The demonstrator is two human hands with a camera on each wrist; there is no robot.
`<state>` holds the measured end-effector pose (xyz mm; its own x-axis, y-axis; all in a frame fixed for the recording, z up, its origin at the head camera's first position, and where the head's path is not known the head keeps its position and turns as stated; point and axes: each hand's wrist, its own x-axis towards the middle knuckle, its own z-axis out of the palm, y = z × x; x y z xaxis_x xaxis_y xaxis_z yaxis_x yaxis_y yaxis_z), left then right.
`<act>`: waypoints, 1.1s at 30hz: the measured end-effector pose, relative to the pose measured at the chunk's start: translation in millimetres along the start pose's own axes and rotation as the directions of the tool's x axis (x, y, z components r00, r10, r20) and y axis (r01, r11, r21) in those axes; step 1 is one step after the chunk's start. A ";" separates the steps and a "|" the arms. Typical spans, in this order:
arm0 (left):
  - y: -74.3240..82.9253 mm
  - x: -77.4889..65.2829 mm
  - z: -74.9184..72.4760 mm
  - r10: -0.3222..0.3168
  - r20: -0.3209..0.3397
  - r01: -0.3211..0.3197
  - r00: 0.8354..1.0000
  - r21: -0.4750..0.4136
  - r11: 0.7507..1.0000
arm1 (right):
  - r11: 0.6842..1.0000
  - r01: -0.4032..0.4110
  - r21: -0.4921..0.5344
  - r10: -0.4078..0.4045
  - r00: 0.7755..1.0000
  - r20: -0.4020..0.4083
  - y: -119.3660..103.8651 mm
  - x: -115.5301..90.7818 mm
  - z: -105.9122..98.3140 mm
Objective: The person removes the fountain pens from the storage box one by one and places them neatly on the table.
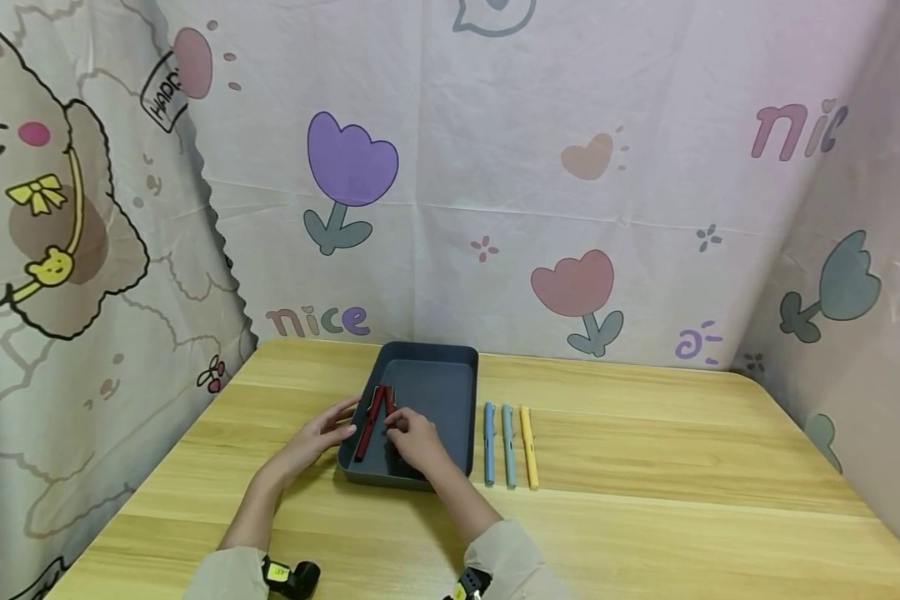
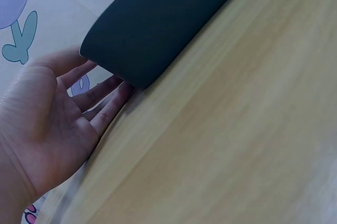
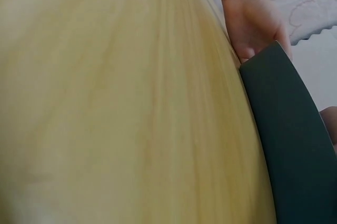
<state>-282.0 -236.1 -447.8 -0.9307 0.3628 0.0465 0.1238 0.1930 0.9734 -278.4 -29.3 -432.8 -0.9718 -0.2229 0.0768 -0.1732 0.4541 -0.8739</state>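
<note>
While the left hand (image 1: 317, 437) rests at the tray's left side, the right hand (image 1: 418, 442) reaches inside to the second red pen (image 1: 390, 400). Left grip: wide, fingers extended and apart, touching the outer wall. Right grip: narrow, fingers curled, pinching that pen; exact contact partly hidden by the hand. Tray (image 1: 438, 400): dark slate grey, matte, rectangular, rounded corners, low raised walls, lying flat on the wood-grain surface (image 1: 682, 467). Both red pens are inside, on its left part. First red pen (image 1: 368, 427): deep glossy red, slim, straight, capped look, slanted with its lower end toward the near left corner. Second one: same deep red, top end just beside the first's, so the pair spreads apart toward the near side; lower part covered by fingers. Right of the tray, on the surface, three more slim pens lie side by side, roughly parallel, slightly apart: blue pen (image 1: 489, 443), blue-green pen (image 1: 509, 446), yellow pen (image 1: 528, 447). Blue is nearest the tray, yellow farthest.
</note>
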 end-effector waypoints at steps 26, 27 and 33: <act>-0.5 1.5 3.0 0.036 0.022 -0.036 0.999 -0.008 0.999 | 0.985 -0.063 0.159 0.063 0.998 0.006 0.0 -3.2 -17.3; -0.5 1.2 2.6 0.035 0.021 -0.035 0.999 -0.006 0.999 | 0.985 -0.061 0.160 0.061 0.998 0.006 -0.2 -3.9 -18.3; -0.7 0.1 1.0 0.022 0.015 -0.022 1.000 0.004 1.000 | 0.984 -0.031 0.174 0.030 1.000 0.009 -0.4 -8.9 -24.3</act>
<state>-281.9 -235.3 -448.7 -0.9226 0.3804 0.0645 0.1456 0.1884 0.9713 -273.5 -6.5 -421.4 -0.9751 -0.2169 0.0460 -0.1122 0.3038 -0.9461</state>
